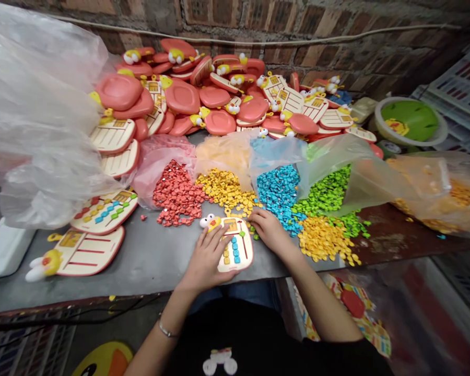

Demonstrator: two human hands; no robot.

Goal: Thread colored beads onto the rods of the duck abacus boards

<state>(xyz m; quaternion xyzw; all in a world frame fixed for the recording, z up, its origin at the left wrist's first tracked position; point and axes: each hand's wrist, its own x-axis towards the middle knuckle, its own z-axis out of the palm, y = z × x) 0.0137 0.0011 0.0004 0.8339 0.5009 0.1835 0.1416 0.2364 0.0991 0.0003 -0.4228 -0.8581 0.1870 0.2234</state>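
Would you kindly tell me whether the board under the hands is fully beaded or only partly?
Partly: the board carries blue and yellow beads, but its red rod looks bare.

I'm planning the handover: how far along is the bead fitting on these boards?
Done: one beaded board on the left. In hand: the left hand rests on a board with yellow and blue beads fitted, while the right hand reaches to the bead piles. Left, apparently: a bare board at far left and the heap behind.

head | forward-down from the wearer's head | close over left hand (206, 256); right hand (270, 230); table (152, 261)
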